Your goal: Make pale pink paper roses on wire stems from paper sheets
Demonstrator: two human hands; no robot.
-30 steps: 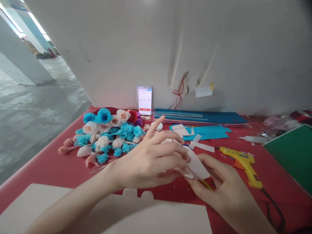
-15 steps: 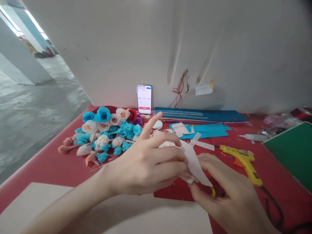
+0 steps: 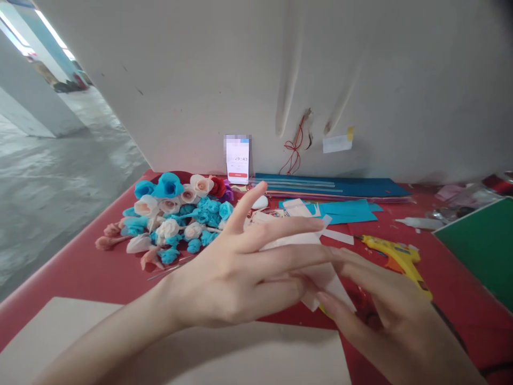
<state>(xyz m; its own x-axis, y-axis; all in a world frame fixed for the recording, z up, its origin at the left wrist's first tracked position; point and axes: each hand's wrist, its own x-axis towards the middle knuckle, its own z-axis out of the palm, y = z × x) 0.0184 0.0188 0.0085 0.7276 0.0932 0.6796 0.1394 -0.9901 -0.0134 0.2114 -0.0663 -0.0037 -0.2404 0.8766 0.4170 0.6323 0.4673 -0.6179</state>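
My left hand point(image 3: 244, 278) is over the middle of the table, thumb raised and fingers reaching right, with pieces of pale, whitish paper point(image 3: 331, 280) held under them. Against the right part of that paper, the thumb and index finger of my right hand point(image 3: 388, 310) close in a pinch, the fingertips of both hands meeting there. The left fingers cover much of the paper, so its full shape is hidden. A small yellow part of some object peeks out below the paper; its kind cannot be made out.
Blue, white and pink paper flowers point(image 3: 172, 227) lie heaped at left. Behind are a phone point(image 3: 238, 160) and dark blue sheets point(image 3: 360, 187). Blue strips point(image 3: 344, 212), a yellow glue gun point(image 3: 396, 259) and a green board point(image 3: 481, 251) lie right. A pale sheet point(image 3: 52, 337) lies in front.
My left index and middle fingers have stretched out to the right over the paper. My right hand has shifted slightly, its index finger now meeting the left fingertips.
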